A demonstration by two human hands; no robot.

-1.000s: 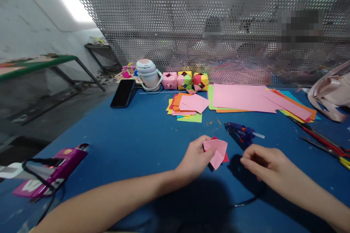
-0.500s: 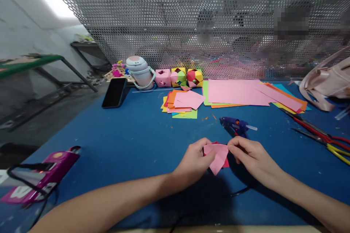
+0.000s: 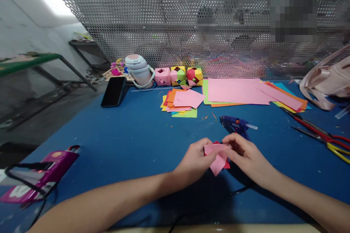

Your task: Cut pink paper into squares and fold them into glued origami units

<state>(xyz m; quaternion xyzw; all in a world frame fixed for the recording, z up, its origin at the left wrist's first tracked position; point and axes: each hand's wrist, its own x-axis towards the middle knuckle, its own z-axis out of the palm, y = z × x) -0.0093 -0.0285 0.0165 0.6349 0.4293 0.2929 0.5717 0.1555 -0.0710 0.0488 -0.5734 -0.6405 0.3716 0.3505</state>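
A folded paper piece (image 3: pixel 217 165), pink in front with red showing behind, is held up between both hands over the blue table. My left hand (image 3: pixel 195 158) pinches its left side, thumb across the pink face. At the upper right edge, my right hand (image 3: pixel 244 153) is closed on the paper, with thumb and fingers near the left thumb. Part of the paper is hidden by the fingers. Just beyond my right hand lies a blue glue gun (image 3: pixel 235 123) with a clear glue stick at its back.
Behind are a stack of small coloured papers (image 3: pixel 188 99), several folded paper balls (image 3: pixel 178 76), larger pink sheets (image 3: pixel 235 90), a bottle (image 3: pixel 140 72) and a phone (image 3: pixel 113 91). Scissors (image 3: pixel 322 136) lie right; a purple power strip (image 3: pixel 49 174) lies left. A perforated metal panel (image 3: pixel 169 25) stands behind.
My right hand has shifted slightly left and inward, its thumb now farther over the pink paper. The left hand and the paper stay nearly in place.
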